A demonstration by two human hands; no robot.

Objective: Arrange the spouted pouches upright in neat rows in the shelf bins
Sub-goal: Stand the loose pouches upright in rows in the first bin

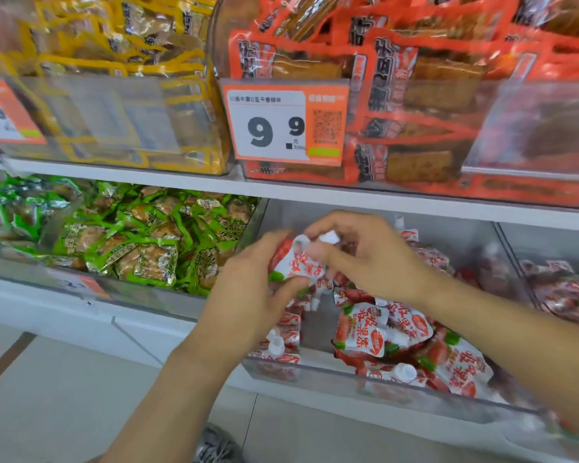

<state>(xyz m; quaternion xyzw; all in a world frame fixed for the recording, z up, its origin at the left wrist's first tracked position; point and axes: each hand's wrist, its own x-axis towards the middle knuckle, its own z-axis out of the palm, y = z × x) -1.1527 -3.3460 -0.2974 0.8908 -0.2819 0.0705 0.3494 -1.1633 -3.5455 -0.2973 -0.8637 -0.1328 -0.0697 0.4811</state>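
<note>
Left of the clear bin: a neighbouring bin heaped with green packets, too many and too jumbled to count. Over the clear bin's left half, above the heap: left hand, fingers curled under and around the lower end of one spouted pouch, thumb lying along its near face. Same pouch held from above by the right hand, fingertips pinching at its top edge beside the white cap. Long axis tilted, cap end up and toward the bin's back wall, base down toward the left palm; both hands touching it, the right one nearer the spout. Probably about to be stood upright among the others. One pouch in hand; in the clear bin's front right, about four lying pouches distinguishable, spouts pointing various ways, more behind them blurred beyond counting. Right of the clear bin: another bin of similar pouches.
</note>
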